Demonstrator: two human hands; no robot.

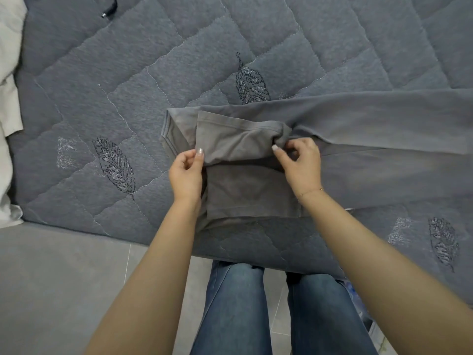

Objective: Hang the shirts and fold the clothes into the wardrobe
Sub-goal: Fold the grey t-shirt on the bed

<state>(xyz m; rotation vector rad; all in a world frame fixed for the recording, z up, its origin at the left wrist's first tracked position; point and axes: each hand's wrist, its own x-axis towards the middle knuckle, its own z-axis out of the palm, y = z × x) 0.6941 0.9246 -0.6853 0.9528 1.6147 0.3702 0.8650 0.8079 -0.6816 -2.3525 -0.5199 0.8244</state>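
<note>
A grey garment (371, 119) lies spread across the quilted bed, stretching off to the right. Its left end is doubled over into a raised fold (238, 142) above a flat lower layer (250, 193). My left hand (185, 175) pinches the left corner of that fold between thumb and fingers. My right hand (300, 162) pinches the bunched right end of the same fold. Both hands hold the cloth slightly off the layer beneath.
The bed has a grey quilted cover (128, 98) with stitched leaf patterns. White bedding (9, 85) lies along the left edge. A dark cable (110, 8) lies at the top left. The tiled floor (64, 278) and my jeans-clad legs (256, 316) are below the bed edge.
</note>
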